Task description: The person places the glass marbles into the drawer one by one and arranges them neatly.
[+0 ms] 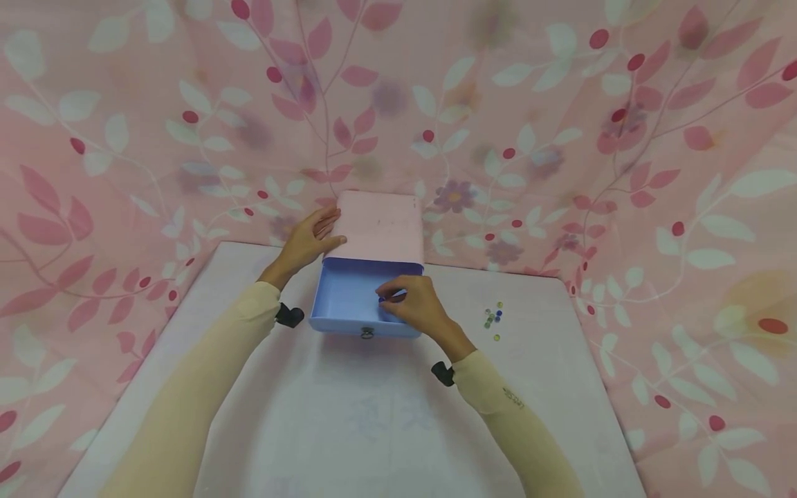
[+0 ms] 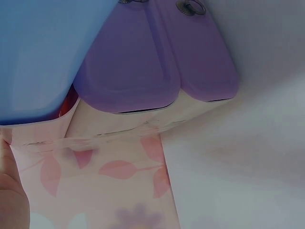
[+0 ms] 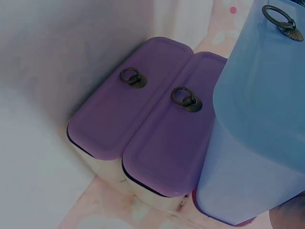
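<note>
A small drawer cabinet with a pink top [image 1: 376, 225] stands at the back of the table, its top blue drawer [image 1: 336, 325] pulled out. My left hand [image 1: 306, 238] rests against the cabinet's left side, thumb over the top edge; part of a finger [image 2: 10, 191] shows in the left wrist view. Over the right half of the drawer, my right hand [image 1: 418, 301] pinches a small dark blue marble [image 1: 382, 299], partly covered by the fingertips. Two closed purple drawers [image 3: 167, 143] sit below the blue one, each with a metal ring pull [image 3: 186, 98].
Several small glass marbles [image 1: 490, 319], yellow, green, clear and blue, lie on the white tabletop [image 1: 386, 429] right of the cabinet. A pink floral cloth [image 1: 529, 173] hangs behind and around the table. Black wrist cameras [image 1: 443, 373] sit at both sleeves.
</note>
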Motion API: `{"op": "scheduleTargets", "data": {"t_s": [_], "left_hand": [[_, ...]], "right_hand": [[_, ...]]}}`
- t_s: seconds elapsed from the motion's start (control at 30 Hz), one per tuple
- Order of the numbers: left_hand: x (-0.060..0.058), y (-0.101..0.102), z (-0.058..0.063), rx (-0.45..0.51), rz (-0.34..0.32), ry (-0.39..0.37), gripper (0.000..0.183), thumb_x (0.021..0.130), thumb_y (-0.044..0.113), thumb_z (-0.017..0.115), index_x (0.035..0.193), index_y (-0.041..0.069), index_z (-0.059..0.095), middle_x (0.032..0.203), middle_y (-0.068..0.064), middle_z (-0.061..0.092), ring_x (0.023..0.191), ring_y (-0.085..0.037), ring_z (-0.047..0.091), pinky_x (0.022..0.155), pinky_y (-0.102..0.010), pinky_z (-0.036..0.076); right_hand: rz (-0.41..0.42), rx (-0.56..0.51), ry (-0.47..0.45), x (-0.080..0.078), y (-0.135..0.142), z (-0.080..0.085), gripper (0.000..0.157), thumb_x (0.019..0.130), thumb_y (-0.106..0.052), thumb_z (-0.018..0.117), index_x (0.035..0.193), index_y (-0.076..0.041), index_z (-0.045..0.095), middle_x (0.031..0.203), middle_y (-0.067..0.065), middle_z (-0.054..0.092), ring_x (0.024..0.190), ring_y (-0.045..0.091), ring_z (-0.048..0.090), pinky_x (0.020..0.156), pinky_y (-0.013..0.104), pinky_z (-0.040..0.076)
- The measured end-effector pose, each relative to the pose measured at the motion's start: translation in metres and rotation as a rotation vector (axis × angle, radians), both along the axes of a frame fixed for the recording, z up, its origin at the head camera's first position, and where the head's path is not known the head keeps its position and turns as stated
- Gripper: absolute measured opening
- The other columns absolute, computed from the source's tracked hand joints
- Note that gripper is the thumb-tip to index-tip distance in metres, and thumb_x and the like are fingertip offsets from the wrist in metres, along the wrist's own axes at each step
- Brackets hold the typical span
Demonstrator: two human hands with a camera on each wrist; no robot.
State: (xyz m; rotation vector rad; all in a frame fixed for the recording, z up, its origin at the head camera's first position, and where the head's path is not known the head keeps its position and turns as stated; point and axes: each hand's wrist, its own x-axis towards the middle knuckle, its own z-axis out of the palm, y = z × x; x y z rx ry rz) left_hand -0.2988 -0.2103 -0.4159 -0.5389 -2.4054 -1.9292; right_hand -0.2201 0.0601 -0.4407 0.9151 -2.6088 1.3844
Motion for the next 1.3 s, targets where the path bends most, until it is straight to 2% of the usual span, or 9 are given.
{"op": "scheduleTargets", "data": {"t_s": [0.27, 0.63, 0.93, 1.3], "left_hand": [[-0.002, 0.000, 0.000, 0.013, -0.004, 0.008, 0.078, 0.086, 0.002, 0.073, 0.149, -0.006, 0.029, 0.153, -0.020, 0.034, 0.142, -0.031, 0.032, 0.115, -0.044, 0.029], [-0.002, 0.001, 0.000, 0.016, -0.009, 0.007, 0.077, 0.086, 0.001, 0.073, 0.148, -0.007, 0.029, 0.153, -0.021, 0.034, 0.141, -0.032, 0.032, 0.115, -0.044, 0.029], [0.000, 0.000, 0.000, -0.007, 0.006, 0.003, 0.076, 0.086, 0.003, 0.073, 0.149, -0.006, 0.030, 0.153, -0.020, 0.035, 0.142, -0.031, 0.032, 0.114, -0.043, 0.029], [0.001, 0.000, 0.000, -0.030, 0.017, 0.009, 0.076, 0.087, 0.005, 0.073, 0.149, -0.005, 0.030, 0.152, -0.020, 0.035, 0.141, -0.032, 0.033, 0.114, -0.043, 0.031]], "right_hand": [[0.078, 0.141, -0.056, -0.007, -0.002, 0.004, 0.020, 0.078, 0.000, 0.078, 0.097, -0.004, 0.077, 0.089, 0.001, 0.073, 0.084, 0.013, 0.069, 0.074, 0.022, 0.058], [0.196, 0.216, -0.127, -0.012, -0.005, 0.005, 0.021, 0.079, 0.003, 0.078, 0.098, -0.005, 0.077, 0.093, 0.001, 0.074, 0.084, 0.011, 0.069, 0.074, 0.021, 0.057], [0.204, 0.285, -0.126, -0.014, -0.008, 0.004, 0.022, 0.079, 0.002, 0.078, 0.098, -0.010, 0.078, 0.093, -0.003, 0.074, 0.084, 0.006, 0.068, 0.074, 0.019, 0.056], [0.207, 0.235, -0.116, -0.013, -0.007, -0.002, 0.020, 0.079, 0.000, 0.079, 0.098, -0.006, 0.078, 0.094, 0.001, 0.074, 0.083, 0.008, 0.069, 0.073, 0.019, 0.056]]}}
